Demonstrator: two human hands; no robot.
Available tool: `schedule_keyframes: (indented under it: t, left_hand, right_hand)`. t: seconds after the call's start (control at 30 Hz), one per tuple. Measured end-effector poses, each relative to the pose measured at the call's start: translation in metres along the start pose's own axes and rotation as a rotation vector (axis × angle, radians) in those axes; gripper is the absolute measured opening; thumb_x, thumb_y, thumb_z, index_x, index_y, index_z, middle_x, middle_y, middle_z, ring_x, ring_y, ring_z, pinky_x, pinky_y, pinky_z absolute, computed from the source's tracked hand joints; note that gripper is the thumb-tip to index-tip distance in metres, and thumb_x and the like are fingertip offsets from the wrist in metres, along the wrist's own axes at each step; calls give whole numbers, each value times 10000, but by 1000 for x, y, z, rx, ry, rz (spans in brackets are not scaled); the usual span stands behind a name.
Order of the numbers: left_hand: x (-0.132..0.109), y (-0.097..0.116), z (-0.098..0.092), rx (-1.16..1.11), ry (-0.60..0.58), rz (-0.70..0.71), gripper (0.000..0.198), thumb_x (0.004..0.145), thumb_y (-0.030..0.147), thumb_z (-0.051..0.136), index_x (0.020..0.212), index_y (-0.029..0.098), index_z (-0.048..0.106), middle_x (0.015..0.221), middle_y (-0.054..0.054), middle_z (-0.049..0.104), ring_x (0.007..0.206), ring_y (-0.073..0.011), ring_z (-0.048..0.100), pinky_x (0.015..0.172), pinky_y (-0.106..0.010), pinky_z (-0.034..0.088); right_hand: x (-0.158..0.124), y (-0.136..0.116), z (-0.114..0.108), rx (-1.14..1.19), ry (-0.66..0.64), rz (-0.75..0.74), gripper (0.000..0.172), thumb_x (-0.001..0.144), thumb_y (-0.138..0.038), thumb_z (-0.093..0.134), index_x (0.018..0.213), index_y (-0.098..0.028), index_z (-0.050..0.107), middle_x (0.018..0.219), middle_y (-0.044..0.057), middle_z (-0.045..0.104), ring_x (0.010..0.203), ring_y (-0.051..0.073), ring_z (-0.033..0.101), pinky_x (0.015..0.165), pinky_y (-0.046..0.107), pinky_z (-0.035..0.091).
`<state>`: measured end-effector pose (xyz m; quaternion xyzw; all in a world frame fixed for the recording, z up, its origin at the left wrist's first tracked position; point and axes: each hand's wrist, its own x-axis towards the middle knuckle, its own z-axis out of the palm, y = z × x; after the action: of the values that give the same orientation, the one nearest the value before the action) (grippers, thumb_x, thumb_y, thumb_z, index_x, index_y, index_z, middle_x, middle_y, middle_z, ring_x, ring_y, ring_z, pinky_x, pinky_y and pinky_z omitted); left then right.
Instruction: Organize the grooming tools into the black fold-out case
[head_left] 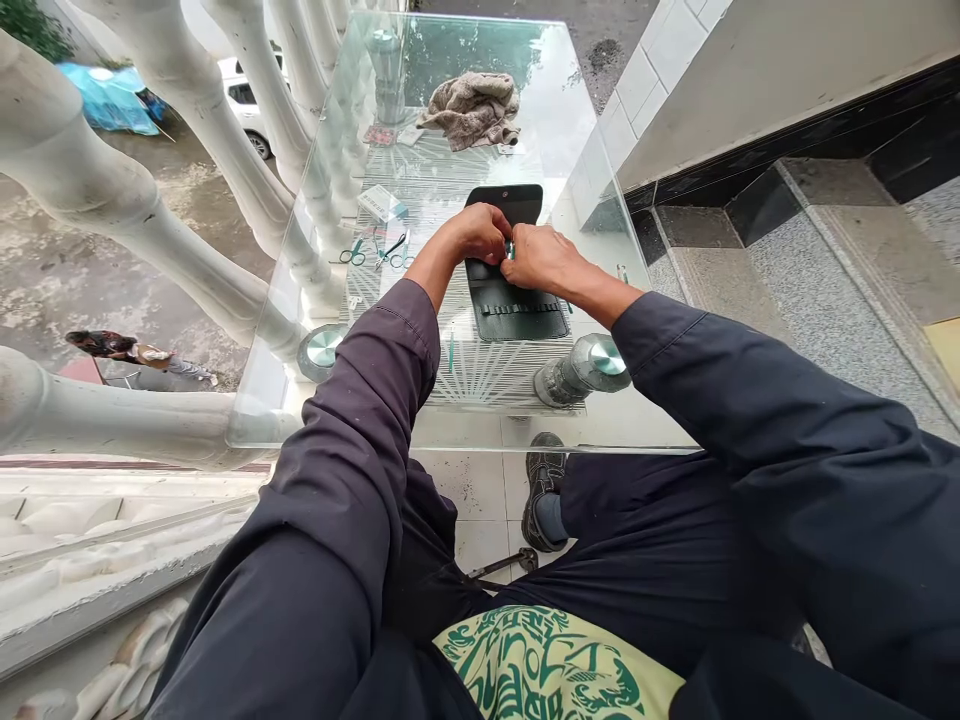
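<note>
An unfolded black tool case (521,315) lies on the glass table, with a row of narrow loops along its near half. Over its middle, my left hand (480,232) and my right hand (546,258) meet with their fingers closed. A small teal tool (511,249) shows between the fingertips; its kind is mostly hidden. My right hand pinches it, while what my left fingers grip is covered. To the left are teal-handled scissors (352,254) and other small scissor-like tools (391,250). A thin teal stick (451,352) lies nearer to me.
A crumpled cloth (474,108) and a small white-teal box (382,204) are on the glass table (450,430). Pale balusters (217,150) line the left side, and stone steps (780,260) rise at right. Below, a person (135,352) is outside near a parked car.
</note>
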<state>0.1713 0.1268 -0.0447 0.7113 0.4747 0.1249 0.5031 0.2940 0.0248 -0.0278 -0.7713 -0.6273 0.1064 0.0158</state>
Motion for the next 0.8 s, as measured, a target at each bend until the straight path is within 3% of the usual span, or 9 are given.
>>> schedule_keyframes:
  t: [0.1,0.2,0.37,0.6,0.8]
  left_hand:
    - [-4,0,0,2,3,-2,444,727,-145,886,1055,154,900,970,-7,842,1308,-312,912,1193,-406,721]
    - [-11,3,0,-41,29,-6,383,782,-173,842,948,172,854,883,-2,797,1218,-293,925,1183,-412,743]
    - [-18,8,2,-145,57,-37,379,792,-180,904,852,177,791,840,-7,764,1206,-311,925,1171,-428,745]
    - [-27,11,4,-97,80,-42,309,917,-126,840,934,182,812,862,-9,783,1133,-252,901,1183,-419,734]
    - [-35,16,-4,-130,139,-18,248,981,-40,927,1069,173,835,982,-54,875,1031,-237,876,1114,-431,744]
  right_hand:
    - [-5,4,2,-13,7,-24,574,1110,-285,883,1661,-141,814,1593,281,878,1506,507,825,1269,609,679]
    - [-6,8,3,-24,7,-54,553,1101,-284,867,1641,-176,820,1602,271,874,1505,524,812,1266,635,672]
    - [-7,14,9,26,15,-76,519,1124,-358,862,1608,-181,806,1579,279,867,1455,500,812,1245,618,665]
    - [-9,2,15,43,-6,-59,591,1137,-201,771,1715,-83,732,1639,329,837,1483,474,820,1255,556,657]
    - [-22,2,0,73,2,-68,632,1154,-206,769,1765,-61,697,1662,344,824,1519,503,810,1269,581,652]
